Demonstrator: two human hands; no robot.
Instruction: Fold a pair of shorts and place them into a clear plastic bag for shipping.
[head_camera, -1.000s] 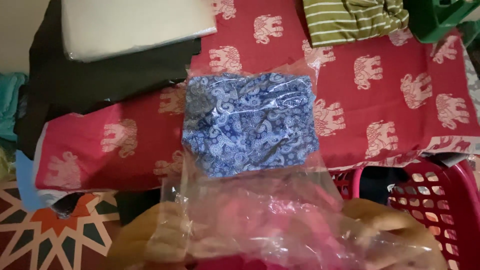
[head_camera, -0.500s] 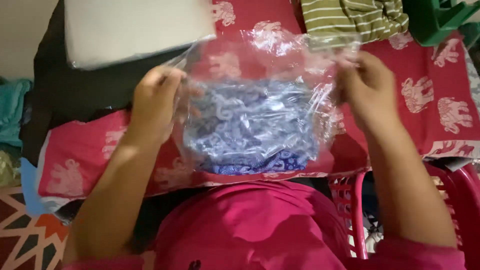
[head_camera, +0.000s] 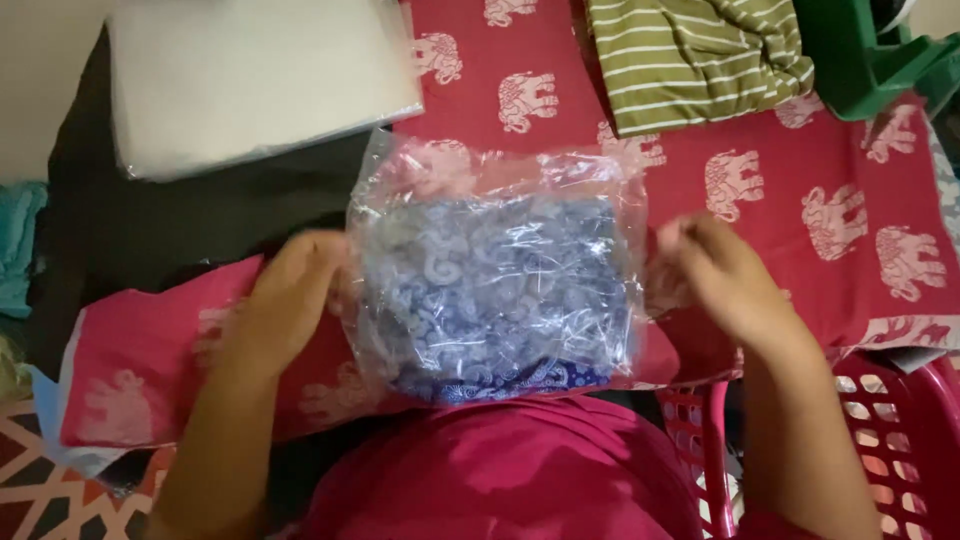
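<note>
Both hands, left hand (head_camera: 290, 300) & right hand (head_camera: 725, 285), came down w/ the clear bag (head_camera: 495, 270); blue patterned cloth (head_camera: 490, 290) now sits fully inside, btwn them.

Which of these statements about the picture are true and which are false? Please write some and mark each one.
1. Both hands hold a clear plastic bag by its sides. True: the left hand is at its left edge and the right hand at its right edge.
2. The bag contains a plain yellow cloth. False: the folded cloth inside is blue with a pale swirling pattern.
3. The red cloth under the bag bears elephant figures. True.
4. A striped green garment lies at the top right. True.
5. The basket at the lower right is blue. False: it is pink-red.
</note>
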